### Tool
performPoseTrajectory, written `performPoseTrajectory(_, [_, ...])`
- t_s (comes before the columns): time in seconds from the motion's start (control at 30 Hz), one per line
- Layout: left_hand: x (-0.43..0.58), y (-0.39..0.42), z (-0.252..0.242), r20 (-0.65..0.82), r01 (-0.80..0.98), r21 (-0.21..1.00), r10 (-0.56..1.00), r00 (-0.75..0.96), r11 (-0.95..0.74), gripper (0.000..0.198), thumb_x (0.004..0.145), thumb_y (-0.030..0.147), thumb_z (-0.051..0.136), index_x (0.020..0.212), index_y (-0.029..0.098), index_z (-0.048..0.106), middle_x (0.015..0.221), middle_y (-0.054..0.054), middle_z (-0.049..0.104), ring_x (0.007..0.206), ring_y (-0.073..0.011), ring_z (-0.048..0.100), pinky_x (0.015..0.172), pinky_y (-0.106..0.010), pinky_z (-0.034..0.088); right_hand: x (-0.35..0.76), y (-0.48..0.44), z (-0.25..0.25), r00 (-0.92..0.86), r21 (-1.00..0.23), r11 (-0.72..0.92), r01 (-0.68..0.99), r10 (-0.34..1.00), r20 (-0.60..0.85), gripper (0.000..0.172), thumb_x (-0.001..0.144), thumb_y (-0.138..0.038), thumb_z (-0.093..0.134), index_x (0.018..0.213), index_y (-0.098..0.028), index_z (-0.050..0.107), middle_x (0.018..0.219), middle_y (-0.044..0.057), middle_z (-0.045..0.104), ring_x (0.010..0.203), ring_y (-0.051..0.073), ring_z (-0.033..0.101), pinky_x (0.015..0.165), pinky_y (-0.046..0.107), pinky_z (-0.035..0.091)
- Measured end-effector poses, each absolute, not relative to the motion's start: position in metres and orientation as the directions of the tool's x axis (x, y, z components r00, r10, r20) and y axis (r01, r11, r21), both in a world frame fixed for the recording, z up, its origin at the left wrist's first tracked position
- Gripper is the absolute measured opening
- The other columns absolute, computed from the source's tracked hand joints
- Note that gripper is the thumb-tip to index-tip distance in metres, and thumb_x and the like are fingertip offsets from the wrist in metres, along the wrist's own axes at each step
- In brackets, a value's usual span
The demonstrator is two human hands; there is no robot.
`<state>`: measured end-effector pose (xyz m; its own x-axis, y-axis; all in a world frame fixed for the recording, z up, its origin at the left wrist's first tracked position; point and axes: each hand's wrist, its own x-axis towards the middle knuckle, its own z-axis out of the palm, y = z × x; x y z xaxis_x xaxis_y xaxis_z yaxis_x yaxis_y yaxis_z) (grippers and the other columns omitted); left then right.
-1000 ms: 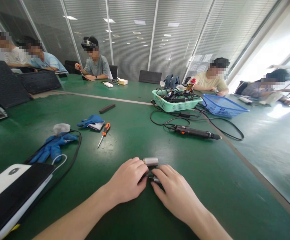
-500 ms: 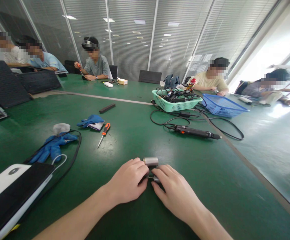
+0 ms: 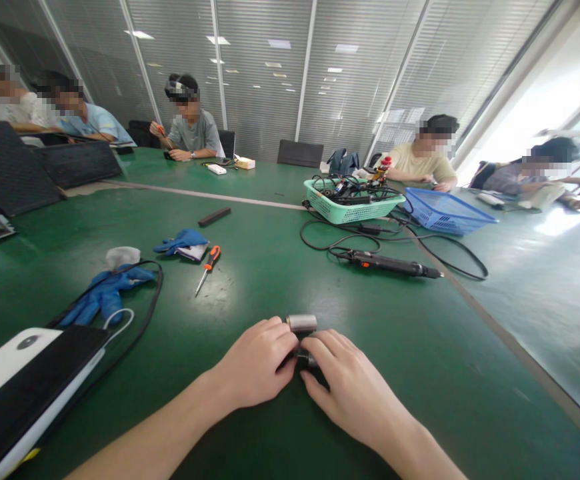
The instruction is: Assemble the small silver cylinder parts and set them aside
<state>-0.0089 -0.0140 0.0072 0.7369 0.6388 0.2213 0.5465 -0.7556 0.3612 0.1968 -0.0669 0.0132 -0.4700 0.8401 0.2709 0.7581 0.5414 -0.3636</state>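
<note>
My left hand (image 3: 257,363) and my right hand (image 3: 347,383) meet low on the green table (image 3: 280,267), fingers curled toward each other. Between the fingertips sits a small dark metal part (image 3: 304,357), pinched from both sides and mostly hidden. Just beyond my left fingertips lies a short silver cylinder (image 3: 303,323), touching or nearly touching them.
An orange-handled screwdriver (image 3: 208,267), blue gloves (image 3: 105,293) and a black cable lie to the left. A white and black device (image 3: 20,380) fills the near left corner. A black electric screwdriver (image 3: 390,265), a green basket (image 3: 350,203) and a blue basket (image 3: 445,212) sit farther right. Several people work around the table.
My right hand has closed in slightly toward the left, covering more of the small part. Everything else on the table stays put.
</note>
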Motion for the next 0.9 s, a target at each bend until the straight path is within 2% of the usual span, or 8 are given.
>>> performPoseTrajectory(0.17, [-0.008,-0.014,0.004,0.22,0.548,0.338,0.631,0.744,-0.765,0.007,0.093,0.017,0.061,0.087,0.019,0.058,0.092,-0.004,0.064,0.089,-0.0219,0.056,0.08,-0.035,0.045,0.198,-0.067,0.016,-0.52,-0.337,0.566,0.753,0.825,0.223,0.023,0.092,-0.005,0.057,0.109,-0.02,0.058,0.107,0.006,0.06,0.099,0.025,0.056,0.088,0.043,0.051])
performPoseTrajectory(0.37, [-0.008,-0.013,0.002,0.23,0.523,0.336,0.607,0.761,-0.783,0.007,0.094,0.018,0.061,0.088,0.018,0.059,0.093,-0.003,0.065,0.088,-0.0212,0.057,0.08,-0.034,0.045,0.203,-0.067,0.02,-0.57,-0.285,0.594,0.752,0.803,0.173,0.025,0.097,-0.004,0.049,0.111,-0.021,0.061,0.108,0.007,0.059,0.098,0.023,0.057,0.088,0.04,0.051])
performPoseTrajectory(0.63, [-0.01,-0.01,-0.002,0.211,0.499,0.324,0.576,0.79,-0.804,0.024,0.103,0.029,0.056,0.082,0.019,0.059,0.083,-0.001,0.065,0.081,-0.0196,0.06,0.074,-0.033,0.042,0.205,-0.066,0.025,-0.597,-0.259,0.613,0.746,0.789,0.146,0.025,0.099,-0.005,0.049,0.113,-0.021,0.063,0.105,0.006,0.061,0.101,0.023,0.057,0.09,0.04,0.051])
performPoseTrajectory(0.9, [-0.009,-0.01,-0.004,0.216,0.514,0.31,0.586,0.781,-0.8,0.031,0.106,0.036,0.055,0.081,0.019,0.059,0.083,0.0,0.066,0.08,-0.0194,0.061,0.071,-0.034,0.038,0.207,-0.065,0.026,-0.604,-0.263,0.621,0.738,0.782,0.151,0.021,0.102,-0.009,0.048,0.108,-0.021,0.063,0.103,0.006,0.062,0.099,0.023,0.059,0.088,0.039,0.051])
